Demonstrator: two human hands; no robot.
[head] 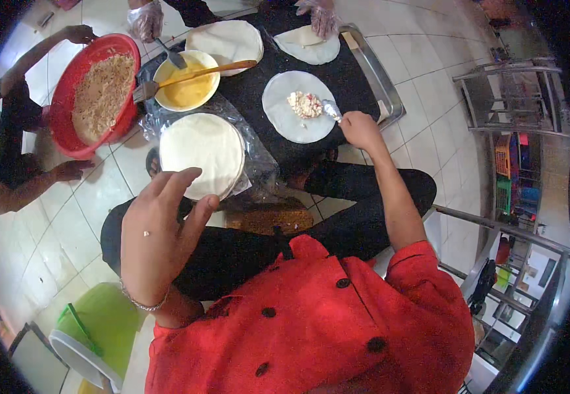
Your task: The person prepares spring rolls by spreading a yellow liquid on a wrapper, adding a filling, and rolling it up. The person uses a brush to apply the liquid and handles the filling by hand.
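My right hand (359,129) grips a metal spoon (331,110), its bowl against a mound of crumbly filling (305,105) on a round white wrapper (285,123) that lies on the black work surface. My left hand (159,231), fingers apart and holding nothing, is raised near a stack of round wrappers (202,152). A small crumb sticks to its back. Behind the stack stands a bowl of yellow liquid (186,93), with a wooden-handled pastry brush (206,74) across its rim.
A co-worker at left is beside a red basin (127,128) of crumbly filling. Across the surface, gloved hands hold a grey brush (171,55) and touch a folded wrapper (309,47). Another wrapper stack (226,44) lies nearby. A metal tray's rim (388,88) shows at right; plastic sheeting (255,143) lies under the front stack.
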